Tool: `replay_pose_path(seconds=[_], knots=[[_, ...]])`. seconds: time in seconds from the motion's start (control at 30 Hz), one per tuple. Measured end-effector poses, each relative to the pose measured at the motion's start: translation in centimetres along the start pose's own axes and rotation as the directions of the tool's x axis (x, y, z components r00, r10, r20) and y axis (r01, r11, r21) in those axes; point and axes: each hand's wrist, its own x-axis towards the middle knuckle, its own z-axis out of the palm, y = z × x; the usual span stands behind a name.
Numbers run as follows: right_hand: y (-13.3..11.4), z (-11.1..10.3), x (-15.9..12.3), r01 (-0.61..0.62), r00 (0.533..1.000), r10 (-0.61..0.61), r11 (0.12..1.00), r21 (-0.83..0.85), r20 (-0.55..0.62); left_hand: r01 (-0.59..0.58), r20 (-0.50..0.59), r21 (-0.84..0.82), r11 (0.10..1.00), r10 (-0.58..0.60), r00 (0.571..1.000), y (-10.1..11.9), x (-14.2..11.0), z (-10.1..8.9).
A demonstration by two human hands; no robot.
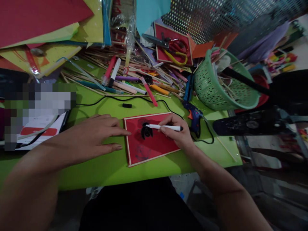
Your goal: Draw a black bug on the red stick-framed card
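Observation:
A white marker [166, 127] with a black end is pinched in my right hand [176, 130], its tip on a black drawn figure [146, 132]. The figure is on a red card [161, 144] edged with thin wooden strips, lying on the green table. Fainter dark lines show on the card's lower left. My left hand [103, 133] rests with fingers spread, the index fingertip touching the card's left edge. A small black marker cap [127, 105] lies above the card.
Markers [149, 91] and thin sticks are heaped behind the card, with scissors [168, 45] on another framed red card. A glue gun [194, 117] and its black cord lie right. A green basket [207, 86] stands beyond; a phone-like screen [40, 131] is left.

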Motion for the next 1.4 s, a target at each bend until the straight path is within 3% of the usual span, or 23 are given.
replay_pose_path(seconds=[0.33, 0.47, 0.73, 1.4], knots=[[-0.09, 0.02, 0.07, -0.054, 0.996, 0.057, 0.997, 0.046, -0.066, -0.051, -0.028, -0.013, 0.999, 0.05, 0.998, -0.53, -0.17, 0.19], [0.01, -0.03, 0.1, -0.035, 0.999, 0.036, 0.999, 0.027, -0.04, -0.054, -0.06, -0.011, 0.998, 0.054, 0.997, -0.63, -0.25, 0.23], [0.11, -0.01, 0.14, -0.051, 0.997, 0.056, 0.996, 0.073, -0.061, -0.038, -0.023, -0.011, 0.999, 0.038, 0.999, -0.33, -0.13, -0.11], [0.17, -0.17, 0.07, -0.004, 1.0, 0.004, 1.0, -0.027, -0.011, -0.053, -0.046, 0.001, 0.999, 0.053, 0.998, -0.53, -0.12, 0.16]])
